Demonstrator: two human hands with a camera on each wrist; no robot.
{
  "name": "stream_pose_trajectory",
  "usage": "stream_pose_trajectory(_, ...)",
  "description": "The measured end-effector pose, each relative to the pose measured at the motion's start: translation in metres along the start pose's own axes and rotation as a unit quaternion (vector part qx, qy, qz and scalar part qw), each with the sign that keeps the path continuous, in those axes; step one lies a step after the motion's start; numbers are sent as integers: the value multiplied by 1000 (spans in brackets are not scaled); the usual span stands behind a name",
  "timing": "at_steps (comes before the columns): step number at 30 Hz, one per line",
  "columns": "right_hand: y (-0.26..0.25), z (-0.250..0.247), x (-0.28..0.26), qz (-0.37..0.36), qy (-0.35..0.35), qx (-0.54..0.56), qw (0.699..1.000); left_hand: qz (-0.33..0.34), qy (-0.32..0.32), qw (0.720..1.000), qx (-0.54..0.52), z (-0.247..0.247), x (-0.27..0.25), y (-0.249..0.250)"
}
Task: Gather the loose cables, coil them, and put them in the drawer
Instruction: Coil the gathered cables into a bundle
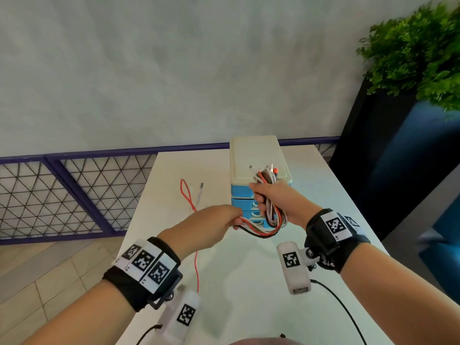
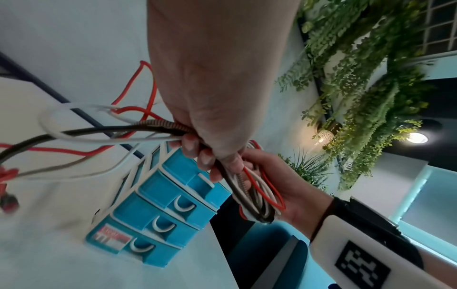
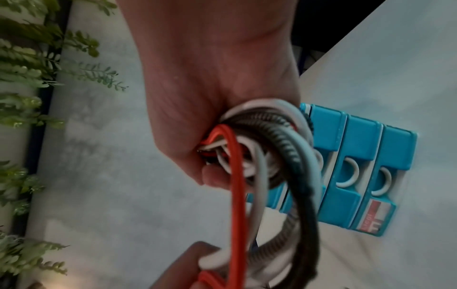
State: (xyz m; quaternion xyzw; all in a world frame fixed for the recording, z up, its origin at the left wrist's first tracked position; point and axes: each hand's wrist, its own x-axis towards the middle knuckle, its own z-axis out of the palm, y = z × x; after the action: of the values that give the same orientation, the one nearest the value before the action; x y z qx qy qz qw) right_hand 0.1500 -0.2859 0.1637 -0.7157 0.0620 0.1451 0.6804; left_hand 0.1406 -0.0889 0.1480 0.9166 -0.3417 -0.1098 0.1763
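A bundle of red, white and dark cables (image 1: 271,215) (image 2: 257,195) (image 3: 279,152) hangs looped in the air in front of a blue drawer unit (image 1: 242,192) (image 2: 158,205) (image 3: 356,168) with a cream top; all its drawers are shut. My right hand (image 1: 273,195) (image 3: 210,109) grips the coiled part, plug ends sticking up above it. My left hand (image 1: 211,225) (image 2: 212,109) grips the trailing strands just left of the coil. A red cable (image 1: 189,197) and a white cable (image 1: 198,195) trail from it across the white table (image 1: 174,170).
The drawer unit stands at the table's far middle. A purple mesh railing (image 1: 62,195) runs behind and left of the table. A dark planter with green foliage (image 1: 418,53) stands at the right. Black camera leads hang by my wrists.
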Motion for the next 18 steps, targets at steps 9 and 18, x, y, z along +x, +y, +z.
stream_pose_trajectory(9, 8, 21, -10, 63, -170, 85, 980, -20, 15, 995, -95, -33, -1, 13)
stream_pose_trajectory(18, 3, 28, -21, 111, -278, 57, 953, -21, 28, 994, -102, -34, -7, 15)
